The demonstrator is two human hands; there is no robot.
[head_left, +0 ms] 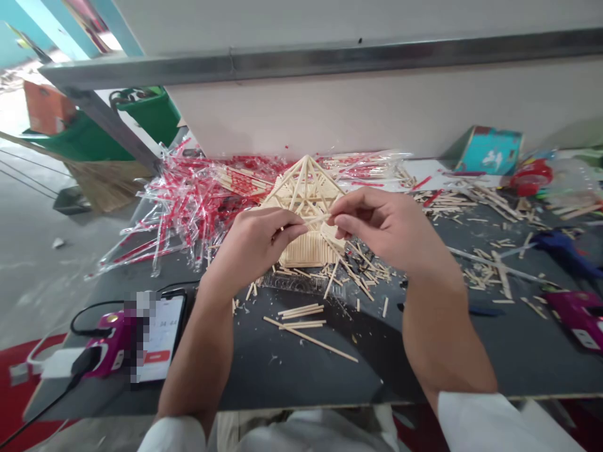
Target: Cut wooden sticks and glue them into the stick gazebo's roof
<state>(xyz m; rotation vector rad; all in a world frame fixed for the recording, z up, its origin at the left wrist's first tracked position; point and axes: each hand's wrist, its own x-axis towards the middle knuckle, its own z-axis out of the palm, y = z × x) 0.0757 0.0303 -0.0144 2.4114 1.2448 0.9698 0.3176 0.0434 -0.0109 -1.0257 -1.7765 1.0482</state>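
Note:
My left hand (266,242) and my right hand (377,223) are raised in front of a pale wooden stick model (308,248) with a pointed, open-framed roof. Each hand pinches one end of a short wooden stick (317,219), which lies level between the fingertips. Part of the model's middle is hidden behind the fingers. Nearer the front, several loose sticks (301,311) lie on the dark table (306,383), with one longer stick (311,339) slanting across below them.
Red-and-clear plastic wrappers (188,207) are heaped at left. A phone (162,336) and a purple power block (110,342) sit front left. Stick scraps, a blue tool handle (568,251), another purple block (577,314) and a turquoise box (492,150) are at right.

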